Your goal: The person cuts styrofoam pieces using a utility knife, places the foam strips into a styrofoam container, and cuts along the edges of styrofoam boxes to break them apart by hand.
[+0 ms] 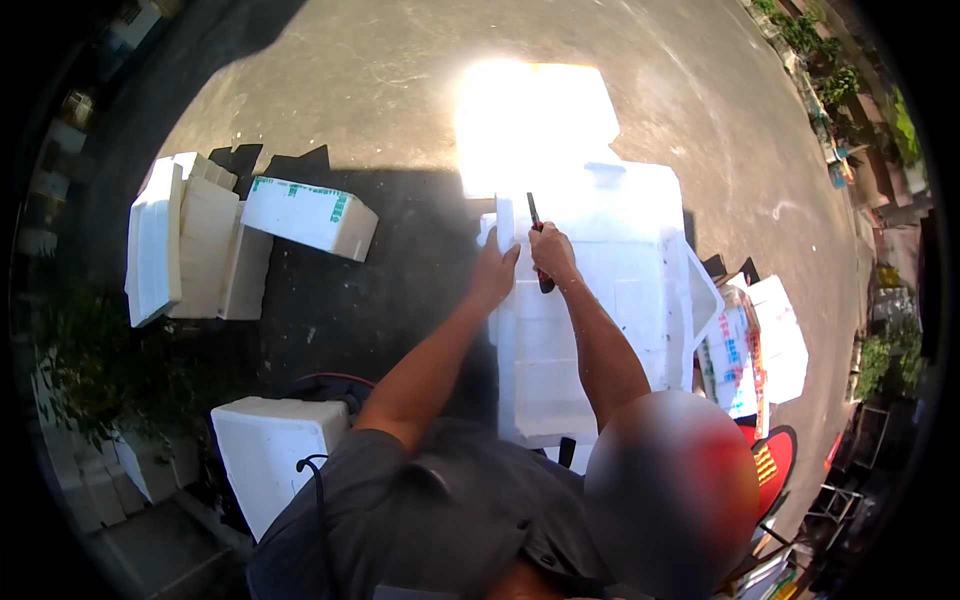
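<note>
My right hand is closed round the handle of a red and black knife, whose dark blade points away from me over the white foam box. At the near left edge of the large white foam box, my left hand rests with its thumb apart from the fingers, against the box's side. Part of the left fingers is hidden behind the box edge. Bright glare washes out the far part of the white foam.
Foam boxes stand at the left, beside a box with green print. Another white box is near my left elbow. Printed foam pieces lie at the right. Plants are at the far left.
</note>
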Motion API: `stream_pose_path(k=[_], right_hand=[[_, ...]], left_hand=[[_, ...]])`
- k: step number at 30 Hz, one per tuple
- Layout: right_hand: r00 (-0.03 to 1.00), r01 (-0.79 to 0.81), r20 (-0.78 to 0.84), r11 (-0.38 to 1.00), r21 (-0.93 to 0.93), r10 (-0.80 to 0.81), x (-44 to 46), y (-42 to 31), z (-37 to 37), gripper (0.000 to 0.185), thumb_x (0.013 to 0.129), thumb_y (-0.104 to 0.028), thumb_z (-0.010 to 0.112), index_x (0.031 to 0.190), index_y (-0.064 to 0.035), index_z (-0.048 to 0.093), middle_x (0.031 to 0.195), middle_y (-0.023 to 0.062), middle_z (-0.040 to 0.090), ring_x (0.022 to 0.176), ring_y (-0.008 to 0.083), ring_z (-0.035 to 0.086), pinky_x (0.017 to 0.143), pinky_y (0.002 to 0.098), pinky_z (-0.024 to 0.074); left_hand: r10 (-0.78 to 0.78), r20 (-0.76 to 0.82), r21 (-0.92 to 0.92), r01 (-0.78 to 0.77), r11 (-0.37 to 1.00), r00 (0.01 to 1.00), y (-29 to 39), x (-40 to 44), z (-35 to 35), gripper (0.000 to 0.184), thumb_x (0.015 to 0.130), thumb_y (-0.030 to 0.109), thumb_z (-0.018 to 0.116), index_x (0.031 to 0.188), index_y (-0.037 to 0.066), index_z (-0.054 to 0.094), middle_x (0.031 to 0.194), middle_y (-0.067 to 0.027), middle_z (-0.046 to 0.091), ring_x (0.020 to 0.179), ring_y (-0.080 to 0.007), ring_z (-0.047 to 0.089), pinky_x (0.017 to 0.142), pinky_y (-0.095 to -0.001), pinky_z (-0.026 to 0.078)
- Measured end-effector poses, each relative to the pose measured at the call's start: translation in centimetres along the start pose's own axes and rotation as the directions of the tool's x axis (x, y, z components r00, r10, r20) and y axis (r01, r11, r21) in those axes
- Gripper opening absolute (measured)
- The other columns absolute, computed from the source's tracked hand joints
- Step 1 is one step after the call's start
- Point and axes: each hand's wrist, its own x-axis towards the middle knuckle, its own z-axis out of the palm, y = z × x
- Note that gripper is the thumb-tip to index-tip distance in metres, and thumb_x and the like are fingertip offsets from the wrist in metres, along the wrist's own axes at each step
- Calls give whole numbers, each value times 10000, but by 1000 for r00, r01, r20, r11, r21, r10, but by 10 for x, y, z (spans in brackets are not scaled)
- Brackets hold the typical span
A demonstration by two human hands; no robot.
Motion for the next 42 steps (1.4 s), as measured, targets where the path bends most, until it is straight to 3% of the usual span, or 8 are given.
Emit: stream_pose_path(k=[9, 17, 19, 24, 29, 34, 37, 42], right_hand=[[958, 287, 96, 907, -309, -270, 61, -1, 32, 199, 888, -144, 554, 946, 1, 678, 932, 253, 637, 836, 352, 704, 751, 418, 589], [968, 90, 250, 961, -260, -23, -120, 24, 29, 301, 949, -237, 470, 964, 55, 543, 830, 249, 680, 640, 362, 684, 661, 444, 562], [874, -113, 446, 973, -199, 193, -189, 11, 1, 343, 944, -275, 464, 1014, 49, 552, 889, 267, 680, 759, 416, 676, 742, 472, 540], [758, -75, 587, 931, -356, 286, -275, 51, -11, 345, 929, -300, 480, 1077, -13, 601, 965, 227, 693, 915, 402, 661, 836, 489, 506], [695, 112, 675, 889, -444, 249, -261, 45, -32, 333, 912, -283, 506, 1033, -6, 648, 953, 221, 694, 911, 400, 662, 815, 478, 514], [719, 280, 661, 780, -559, 216, -250, 27, -90, 311, 892, -255, 528, 977, 2, 683, 890, 206, 703, 884, 396, 672, 800, 483, 522], [585, 86, 733, 873, -481, 347, -216, 27, -100, 273, 918, -135, 493, 777, 49, 638, 652, 183, 659, 567, 298, 678, 543, 422, 542], [760, 269, 647, 875, -402, 63, -241, 47, -50, 260, 920, -206, 494, 888, 15, 625, 787, 214, 683, 740, 387, 674, 688, 475, 535]], left_hand=[[142, -68, -25, -144, 989, 988, -23, 7, 9, 423, 966, 237, 553, 1329, 34, 474, 1100, -278, 624, 1038, -478, 586, 876, -518, 461], [189, -96, 28, -187, 982, 977, -21, 9, 8, 416, 949, 233, 584, 1252, -47, 525, 1007, -286, 638, 958, -476, 596, 833, -508, 467], [182, -62, 17, -181, 983, 981, -12, 6, 2, 457, 945, 236, 591, 1280, -64, 506, 1023, -295, 633, 973, -474, 592, 846, -513, 462], [187, -107, 166, -168, 972, 976, -45, 1, 23, 550, 930, 252, 606, 1352, -67, 456, 1116, -311, 619, 1080, -461, 574, 951, -507, 448], [-9, 103, 199, -12, 980, 995, -1, 8, -8, 575, 894, 269, 650, 1323, -67, 465, 1154, -300, 625, 1063, -457, 607, 944, -495, 474], [-88, -25, 194, 92, 977, 996, -9, 32, 8, 499, 805, 286, 656, 1078, -101, 498, 950, -312, 627, 917, -470, 616, 838, -514, 479], [-41, -129, 138, 59, 989, 991, -16, 35, 18, 473, 798, 252, 639, 1078, -99, 489, 918, -318, 624, 882, -480, 615, 815, -521, 483], [-49, -127, 197, 74, 978, 991, 2, 45, 5, 530, 816, 178, 597, 1241, -106, 456, 985, -320, 632, 927, -470, 619, 842, -522, 490]])
